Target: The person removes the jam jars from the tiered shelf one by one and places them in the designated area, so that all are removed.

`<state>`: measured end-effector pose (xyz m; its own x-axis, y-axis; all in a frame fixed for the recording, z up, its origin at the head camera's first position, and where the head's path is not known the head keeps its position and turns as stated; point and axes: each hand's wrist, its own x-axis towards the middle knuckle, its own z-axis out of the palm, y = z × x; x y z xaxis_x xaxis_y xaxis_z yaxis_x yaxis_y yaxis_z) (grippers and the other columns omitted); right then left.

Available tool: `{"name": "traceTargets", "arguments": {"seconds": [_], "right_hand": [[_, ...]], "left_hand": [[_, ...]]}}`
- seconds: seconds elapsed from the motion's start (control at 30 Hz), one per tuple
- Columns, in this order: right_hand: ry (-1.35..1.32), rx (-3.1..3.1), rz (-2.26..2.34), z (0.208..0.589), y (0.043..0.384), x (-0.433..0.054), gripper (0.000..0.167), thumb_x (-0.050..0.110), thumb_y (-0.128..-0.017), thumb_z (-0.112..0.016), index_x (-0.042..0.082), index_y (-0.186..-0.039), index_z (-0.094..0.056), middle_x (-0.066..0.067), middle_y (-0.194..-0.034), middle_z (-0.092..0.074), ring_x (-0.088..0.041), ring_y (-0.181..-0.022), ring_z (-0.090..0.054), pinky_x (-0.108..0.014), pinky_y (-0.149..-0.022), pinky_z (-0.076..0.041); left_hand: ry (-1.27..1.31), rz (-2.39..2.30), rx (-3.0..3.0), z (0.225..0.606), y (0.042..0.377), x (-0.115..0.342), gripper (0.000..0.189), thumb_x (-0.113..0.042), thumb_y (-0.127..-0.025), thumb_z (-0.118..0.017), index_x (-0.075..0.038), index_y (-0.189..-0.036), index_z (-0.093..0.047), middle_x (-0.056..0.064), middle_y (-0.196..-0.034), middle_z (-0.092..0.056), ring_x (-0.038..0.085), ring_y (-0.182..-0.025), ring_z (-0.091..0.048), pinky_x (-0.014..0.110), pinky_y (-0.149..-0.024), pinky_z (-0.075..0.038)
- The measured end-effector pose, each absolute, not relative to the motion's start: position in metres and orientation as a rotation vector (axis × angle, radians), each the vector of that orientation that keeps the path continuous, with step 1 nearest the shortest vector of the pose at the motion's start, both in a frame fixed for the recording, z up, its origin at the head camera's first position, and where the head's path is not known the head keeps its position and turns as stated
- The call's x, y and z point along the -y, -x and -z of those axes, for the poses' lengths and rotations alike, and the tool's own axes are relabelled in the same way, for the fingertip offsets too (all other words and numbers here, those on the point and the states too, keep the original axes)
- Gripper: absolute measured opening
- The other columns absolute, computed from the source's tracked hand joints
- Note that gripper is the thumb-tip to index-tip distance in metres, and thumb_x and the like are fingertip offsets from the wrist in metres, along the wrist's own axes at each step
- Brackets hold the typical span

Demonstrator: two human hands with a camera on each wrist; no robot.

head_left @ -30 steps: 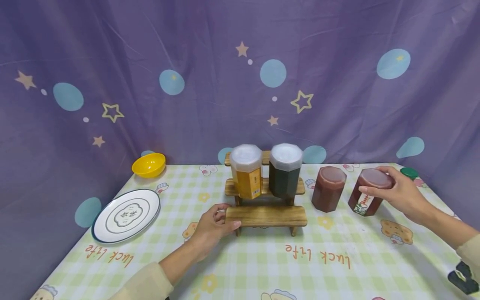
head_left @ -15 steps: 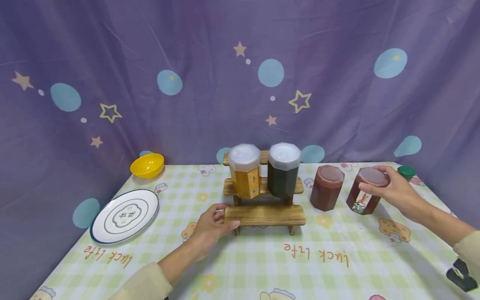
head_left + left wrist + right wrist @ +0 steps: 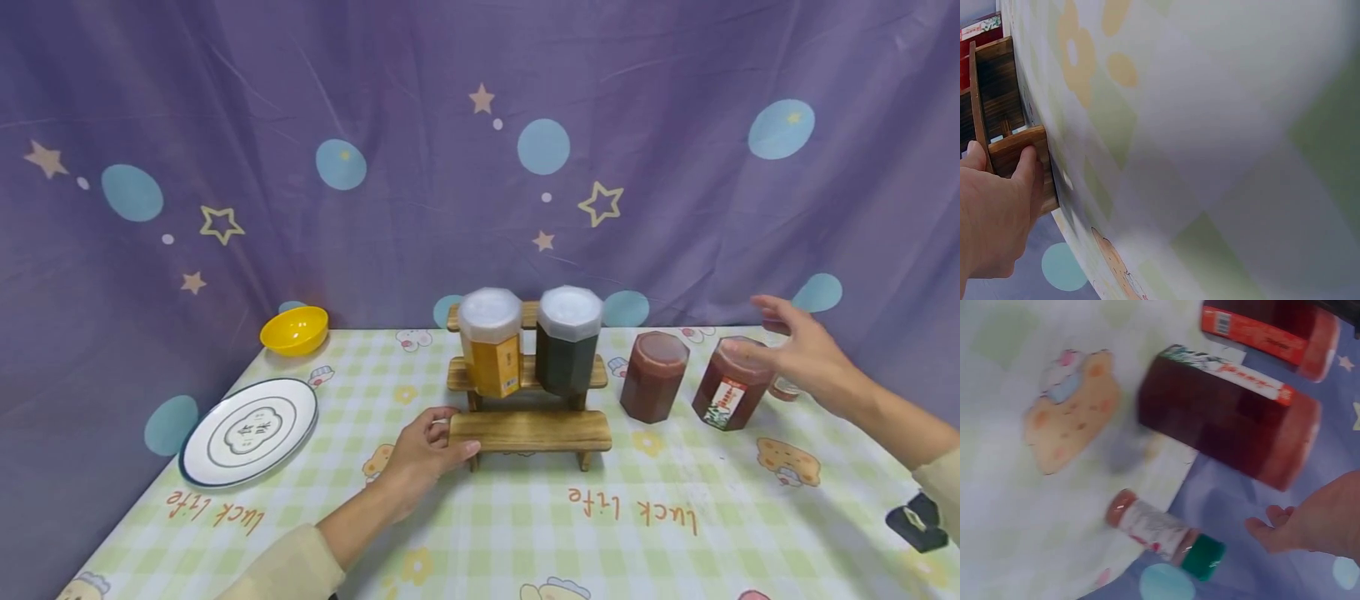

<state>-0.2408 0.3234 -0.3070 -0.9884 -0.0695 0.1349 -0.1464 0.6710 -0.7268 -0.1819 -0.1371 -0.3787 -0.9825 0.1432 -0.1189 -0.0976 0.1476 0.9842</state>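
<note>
My left hand (image 3: 423, 458) pinches the left end of the lowest step of a three-tier wooden stand (image 3: 536, 429), thumb on top. On its middle step are two octagonal jars with frosted lids: an amber jar (image 3: 492, 358) and a dark jar (image 3: 567, 358). To the right, a labelled dark red jar (image 3: 727, 402) stands upright on the table. My right hand (image 3: 817, 362) overlaps its lid in the head view, but the right wrist view has the fingers apart from the jar. Near that hand is a small green-capped bottle (image 3: 1155, 526) with a white label.
Between the stand and the labelled jar is another dark red jar (image 3: 654, 383). A white plate (image 3: 217, 446) and a yellow bowl (image 3: 296, 333) sit at the left. A black object (image 3: 917, 521) lies near the right edge. A purple curtain (image 3: 420, 217) hangs behind the checked tablecloth (image 3: 480, 533).
My right hand has let go of the labelled red jar, rising and moving slightly right. The jar stays about where it was. My left hand keeps its grip on the stand.
</note>
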Motion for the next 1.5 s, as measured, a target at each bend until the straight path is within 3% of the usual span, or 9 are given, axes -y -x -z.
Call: {"name": "traceTargets", "arguments": {"seconds": [0.17, 0.27, 0.37, 0.4, 0.5, 0.67, 0.93, 1.17, 1.5], "right_hand": [[-0.214, 2.756, -1.240, 0.292, 0.242, -0.311, 0.093, 0.036, -0.086, -0.072, 0.007, -0.154, -0.015, -0.028, -0.153, -0.020, -0.050, -0.136, -0.022, -0.067, -0.098, -0.029], [-0.231, 2.763, -1.225, 0.285, 0.242, -0.301, 0.094, 0.037, -0.085, -0.074, 0.011, -0.154, -0.017, -0.025, -0.153, -0.022, -0.047, -0.137, -0.024, -0.041, -0.097, -0.044], [-0.256, 2.772, -1.215, 0.279, 0.243, -0.290, 0.094, 0.038, -0.084, -0.075, 0.013, -0.154, -0.017, -0.024, -0.152, -0.024, -0.045, -0.137, -0.026, -0.037, -0.094, -0.047], [-0.265, 2.774, -1.218, 0.278, 0.244, -0.286, 0.094, 0.038, -0.084, -0.075, 0.014, -0.154, -0.017, -0.023, -0.152, -0.025, -0.044, -0.137, -0.027, -0.037, -0.095, -0.047], [-0.311, 2.773, -1.243, 0.272, 0.244, -0.276, 0.093, 0.036, -0.084, -0.075, 0.017, -0.154, -0.018, -0.021, -0.153, -0.027, -0.043, -0.137, -0.027, -0.062, -0.102, -0.033], [-0.442, 2.760, -1.328, 0.263, 0.243, -0.258, 0.089, 0.028, -0.084, -0.076, 0.018, -0.154, -0.021, -0.016, -0.152, -0.030, -0.037, -0.139, -0.028, -0.060, -0.107, -0.028], [-0.609, 2.698, -1.524, 0.246, 0.236, -0.228, 0.084, 0.018, -0.084, -0.076, 0.022, -0.151, -0.025, -0.009, -0.150, -0.034, -0.031, -0.139, -0.032, -0.058, -0.108, -0.032], [-0.732, 2.687, -1.569, 0.238, 0.237, -0.208, 0.087, 0.018, -0.085, -0.076, 0.018, -0.153, -0.021, -0.013, -0.150, -0.034, -0.034, -0.137, -0.034, -0.057, -0.109, -0.031], [-0.801, 2.666, -1.630, 0.238, 0.242, -0.177, 0.089, 0.016, -0.081, -0.079, 0.014, -0.152, -0.025, -0.013, -0.146, -0.039, -0.032, -0.132, -0.040, -0.049, -0.108, -0.037]], "left_hand": [[-0.029, -1.920, -2.258, 0.378, 0.181, 0.137, 0.066, -0.017, -0.083, -0.077, -0.003, -0.137, -0.042, 0.014, -0.121, -0.058, 0.030, -0.115, -0.057, 0.037, -0.089, -0.054], [-0.020, -1.920, -2.259, 0.379, 0.181, 0.137, 0.066, -0.017, -0.083, -0.077, -0.003, -0.137, -0.043, 0.015, -0.123, -0.057, 0.035, -0.119, -0.053, 0.039, -0.091, -0.054], [-0.016, -1.921, -2.262, 0.379, 0.181, 0.137, 0.065, -0.018, -0.083, -0.077, -0.004, -0.137, -0.043, 0.015, -0.124, -0.056, 0.036, -0.122, -0.051, 0.039, -0.092, -0.053], [-0.018, -1.927, -2.255, 0.379, 0.181, 0.137, 0.066, -0.017, -0.083, -0.077, -0.004, -0.137, -0.043, 0.015, -0.124, -0.056, 0.036, -0.121, -0.052, 0.039, -0.092, -0.053], [-0.028, -1.929, -2.248, 0.379, 0.181, 0.137, 0.066, -0.017, -0.083, -0.077, -0.004, -0.138, -0.042, 0.015, -0.124, -0.056, 0.035, -0.120, -0.053, 0.039, -0.092, -0.053], [-0.024, -1.921, -2.259, 0.378, 0.181, 0.137, 0.065, -0.018, -0.083, -0.077, -0.004, -0.137, -0.043, 0.016, -0.125, -0.055, 0.038, -0.123, -0.050, 0.040, -0.093, -0.053], [-0.052, -1.954, -2.224, 0.378, 0.181, 0.137, 0.065, -0.014, -0.084, -0.076, -0.002, -0.137, -0.041, 0.017, -0.123, -0.055, 0.033, -0.117, -0.055, 0.037, -0.090, -0.054], [-0.051, -1.958, -2.221, 0.378, 0.181, 0.137, 0.064, -0.013, -0.084, -0.076, -0.002, -0.137, -0.041, 0.017, -0.122, -0.055, 0.029, -0.111, -0.059, 0.036, -0.089, -0.055], [-0.029, -1.950, -2.230, 0.379, 0.180, 0.137, 0.064, -0.015, -0.083, -0.077, -0.004, -0.137, -0.042, 0.017, -0.125, -0.053, 0.036, -0.120, -0.052, 0.036, -0.090, -0.054]]}}
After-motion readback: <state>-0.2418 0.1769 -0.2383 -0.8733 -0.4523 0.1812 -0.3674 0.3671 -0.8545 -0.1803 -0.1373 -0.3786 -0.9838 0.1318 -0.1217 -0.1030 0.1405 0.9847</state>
